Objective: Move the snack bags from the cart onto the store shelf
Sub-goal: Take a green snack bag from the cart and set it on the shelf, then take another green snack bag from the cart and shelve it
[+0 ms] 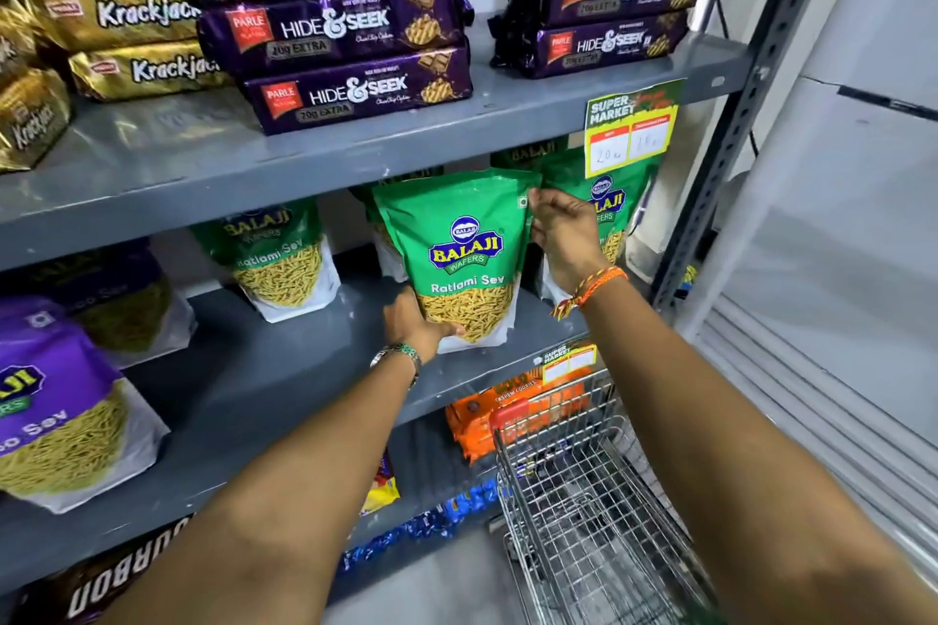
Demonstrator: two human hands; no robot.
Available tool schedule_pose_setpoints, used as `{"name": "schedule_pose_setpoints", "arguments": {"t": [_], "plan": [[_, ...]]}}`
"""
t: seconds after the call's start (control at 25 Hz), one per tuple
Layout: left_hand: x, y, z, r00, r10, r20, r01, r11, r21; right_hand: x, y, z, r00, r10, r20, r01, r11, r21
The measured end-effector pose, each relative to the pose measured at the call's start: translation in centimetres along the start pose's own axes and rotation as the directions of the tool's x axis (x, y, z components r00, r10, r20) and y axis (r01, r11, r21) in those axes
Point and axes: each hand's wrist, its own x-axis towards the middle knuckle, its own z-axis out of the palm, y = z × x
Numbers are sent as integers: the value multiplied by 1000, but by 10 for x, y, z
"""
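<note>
On the grey shelf [284, 371], both hands grip a green bag [457, 259]: left hand [413, 327] low, right hand [563, 231] high; the cart [583, 487] looks bare.

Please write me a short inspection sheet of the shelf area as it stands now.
Surface: grey middle shelf, partly stocked.
Job's things: green Ratlami Sev bag upright at the shelf front; more green bags behind and beside; cart looks empty.
Clutter: purple Sev bags, Hide & Seek packs, Krackjack packs, price tag.
Grippers: left hand grips the bag's bottom; right hand pinches its upper right edge.
Cables: nothing seen.
Surroundings: white panel at right.
</note>
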Motion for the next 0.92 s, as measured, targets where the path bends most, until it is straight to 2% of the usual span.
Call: {"name": "schedule_pose_setpoints", "arguments": {"t": [0.12,0.28,0.4,0.48,0.6,0.68,0.8,0.92], "plan": [[-8,1,0,1000,-17,-14,17,1000,-13,-19,-3,-20,998,59,37,-57,997,-44],[-38,-4,0,978,-117,-171,86,980,-181,-67,-10,-69,993,115,5,-115,993,-5],[-77,-3,3,965,-85,-249,38,981,-188,-119,-14,-125,988,140,-65,-133,986,102],[-103,-1,10,975,-35,-217,-1,986,-164,-155,-11,-167,974,173,-144,-156,980,126],[-151,2,37,999,51,-3,-51,997,-53,-213,4,-239,919,228,-322,-197,972,127],[-184,2,67,972,106,207,-115,993,30,-258,27,-289,850,236,-471,-209,972,109],[-224,-3,114,880,89,467,-163,979,120,-318,79,-339,692,316,-649,-333,937,101],[-253,-13,166,744,-19,668,-177,958,225,-358,123,-371,547,334,-768,-419,903,94]]}}
